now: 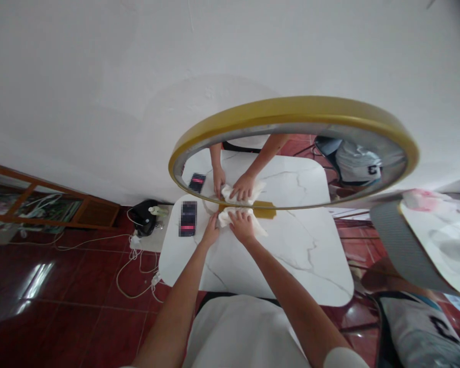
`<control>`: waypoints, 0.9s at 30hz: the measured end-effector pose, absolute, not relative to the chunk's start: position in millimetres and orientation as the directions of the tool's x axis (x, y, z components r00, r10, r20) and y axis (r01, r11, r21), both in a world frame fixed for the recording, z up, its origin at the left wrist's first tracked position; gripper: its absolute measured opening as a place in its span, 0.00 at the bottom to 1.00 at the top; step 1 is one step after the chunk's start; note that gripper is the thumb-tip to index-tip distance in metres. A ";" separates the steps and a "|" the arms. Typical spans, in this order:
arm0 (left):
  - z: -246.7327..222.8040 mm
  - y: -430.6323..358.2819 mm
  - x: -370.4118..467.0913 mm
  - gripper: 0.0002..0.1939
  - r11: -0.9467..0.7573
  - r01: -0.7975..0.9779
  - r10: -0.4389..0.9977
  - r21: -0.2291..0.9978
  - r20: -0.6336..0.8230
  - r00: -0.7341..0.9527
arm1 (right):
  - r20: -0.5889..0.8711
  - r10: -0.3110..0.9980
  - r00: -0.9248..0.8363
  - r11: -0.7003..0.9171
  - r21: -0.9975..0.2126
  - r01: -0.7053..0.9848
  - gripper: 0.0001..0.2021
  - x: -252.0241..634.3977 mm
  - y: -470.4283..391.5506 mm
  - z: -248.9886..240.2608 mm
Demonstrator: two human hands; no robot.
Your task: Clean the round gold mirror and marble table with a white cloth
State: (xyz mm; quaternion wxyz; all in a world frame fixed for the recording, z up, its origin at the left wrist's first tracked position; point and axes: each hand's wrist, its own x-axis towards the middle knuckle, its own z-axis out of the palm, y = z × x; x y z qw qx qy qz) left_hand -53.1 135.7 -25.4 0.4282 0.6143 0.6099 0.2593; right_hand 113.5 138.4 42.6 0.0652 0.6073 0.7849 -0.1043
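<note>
My right hand (242,226) presses down on a crumpled white cloth (258,230), fingers bent over it, at the foot of a large round mirror with a gold frame (291,108). Part of the mirror's gold base (267,212) shows to the right of the cloth. Close by, my left hand (211,230) has its fingers curled together at the cloth's left end, beside the base; what they grip is hard to make out. Both hands and the cloth are reflected in the glass.
A phone (188,219) lies on the white marbled table (302,260), left of my hands. White cables (128,276) and a black bag (143,217) are at the left. To the right stand another table (425,220) and a chair with a grey garment (417,327).
</note>
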 end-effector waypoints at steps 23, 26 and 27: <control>10.7 96.5 10.5 0.40 -0.243 0.824 0.920 0.511 -0.147 0.363 | -0.097 0.995 0.034 -0.031 0.033 0.999 0.25 271.5 96.9 23.4; 17.5 94.6 29.6 0.40 -0.351 0.789 0.851 0.505 -0.180 0.494 | -0.090 0.995 0.041 -0.039 0.025 0.999 0.26 276.3 95.5 22.2; 18.6 96.9 34.7 0.40 -0.361 0.789 0.848 0.498 -0.176 0.499 | -0.091 0.995 0.033 -0.031 0.019 0.999 0.26 276.8 94.8 21.4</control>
